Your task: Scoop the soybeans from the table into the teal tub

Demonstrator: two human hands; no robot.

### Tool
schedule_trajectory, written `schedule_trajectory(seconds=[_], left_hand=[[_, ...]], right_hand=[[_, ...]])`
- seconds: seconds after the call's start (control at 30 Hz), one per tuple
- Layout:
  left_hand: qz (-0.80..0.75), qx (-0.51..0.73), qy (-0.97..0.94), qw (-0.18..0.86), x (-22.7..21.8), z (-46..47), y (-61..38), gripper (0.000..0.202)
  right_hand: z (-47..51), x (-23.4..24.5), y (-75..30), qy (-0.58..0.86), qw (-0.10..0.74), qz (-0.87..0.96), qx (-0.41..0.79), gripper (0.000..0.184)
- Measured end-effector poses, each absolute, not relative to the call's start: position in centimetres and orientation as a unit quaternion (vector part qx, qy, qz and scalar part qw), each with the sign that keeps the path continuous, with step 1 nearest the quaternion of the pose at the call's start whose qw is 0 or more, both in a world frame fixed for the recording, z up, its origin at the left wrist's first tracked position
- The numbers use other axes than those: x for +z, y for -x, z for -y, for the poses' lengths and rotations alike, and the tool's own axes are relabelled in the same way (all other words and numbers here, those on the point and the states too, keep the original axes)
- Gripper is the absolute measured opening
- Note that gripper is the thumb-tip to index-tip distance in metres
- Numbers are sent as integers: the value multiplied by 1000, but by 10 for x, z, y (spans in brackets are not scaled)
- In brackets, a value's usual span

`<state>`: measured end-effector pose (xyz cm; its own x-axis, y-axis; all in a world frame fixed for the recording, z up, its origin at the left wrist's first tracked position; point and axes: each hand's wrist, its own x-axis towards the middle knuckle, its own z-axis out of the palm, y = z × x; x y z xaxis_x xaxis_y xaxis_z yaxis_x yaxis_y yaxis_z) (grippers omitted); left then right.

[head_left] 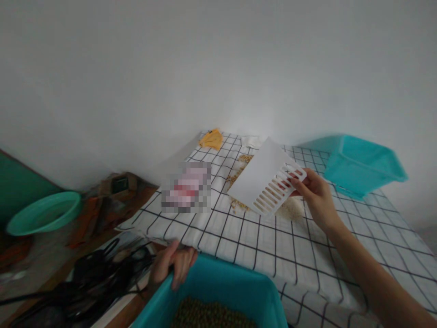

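My right hand [312,193] pinches the slotted end of a flat white plastic sheet [257,171], which is tilted over the table. Behind and below it, yellow kernels [239,203] and a pale grainy heap [290,208] lie on the cloth, partly hidden by the sheet. My left hand [175,264] is closed over the rim of a turquoise bin [232,275] at the table's front edge. Small greenish-brown grains, like beans, cover the bin's bottom [211,314]. The lower part of the bin is cut off by the frame.
A white checked cloth [225,232] covers the table. A second turquoise bin [362,171] stands tilted at the right. Toward the back lie a yellow cloth [212,139] and a white piece [251,141]. A pixelated item [187,187] is left. Black cables [102,269] and a green basin [46,212] are lower left.
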<state>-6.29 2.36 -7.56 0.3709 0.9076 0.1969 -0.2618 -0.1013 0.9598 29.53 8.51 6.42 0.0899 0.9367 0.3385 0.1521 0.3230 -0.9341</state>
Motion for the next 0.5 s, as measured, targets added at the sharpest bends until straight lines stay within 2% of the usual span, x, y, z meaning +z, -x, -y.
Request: schedule_trajectory(seconds=[0.23,0.5], left_hand=[[-224,530,-556,599,-76,-29,51,80],[-303,479,-553,611,-65,-24,63,77]], right_hand=[[-85,64,-296,472,564,589,335,28],[-81,70,-289,457,561,590,358,29]])
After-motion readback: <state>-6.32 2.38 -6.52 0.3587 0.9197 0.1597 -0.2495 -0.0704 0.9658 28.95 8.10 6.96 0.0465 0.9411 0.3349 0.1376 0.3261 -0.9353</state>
